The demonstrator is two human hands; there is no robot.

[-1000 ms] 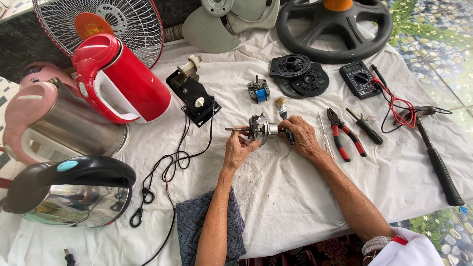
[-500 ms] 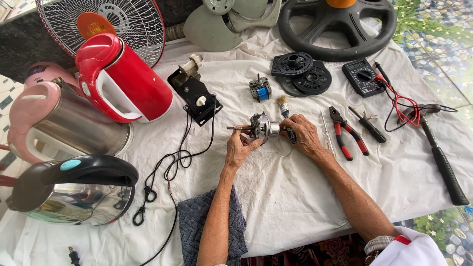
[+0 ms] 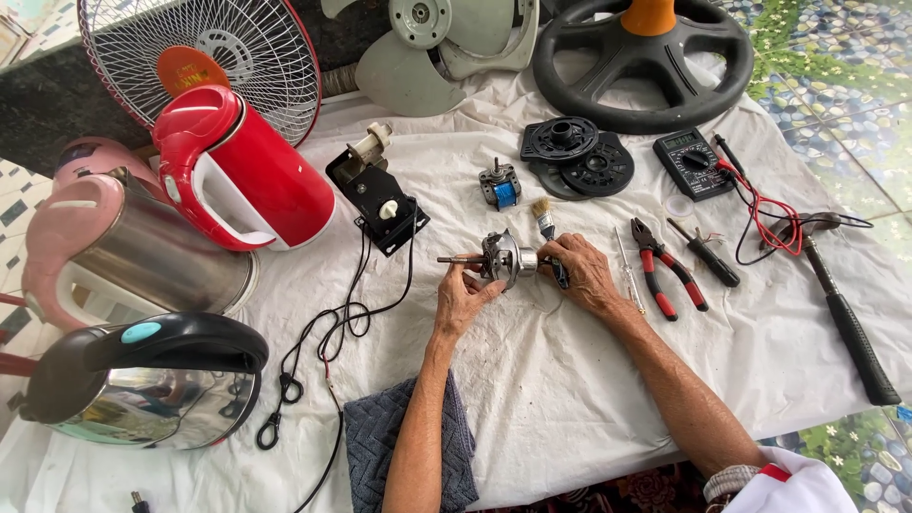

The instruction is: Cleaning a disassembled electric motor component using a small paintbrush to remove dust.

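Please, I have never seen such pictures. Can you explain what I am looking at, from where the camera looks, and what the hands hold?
The camera sits on a person's head and looks down at a white cloth on a table. There is no machine, only two bare hands. The left hand and the right hand hold a small metal motor with a shaft between them; the right hand also grips a small brush. Around them lie a red kettle, two more kettles, a fan grille, red-handled pliers, a hammer and a black meter.
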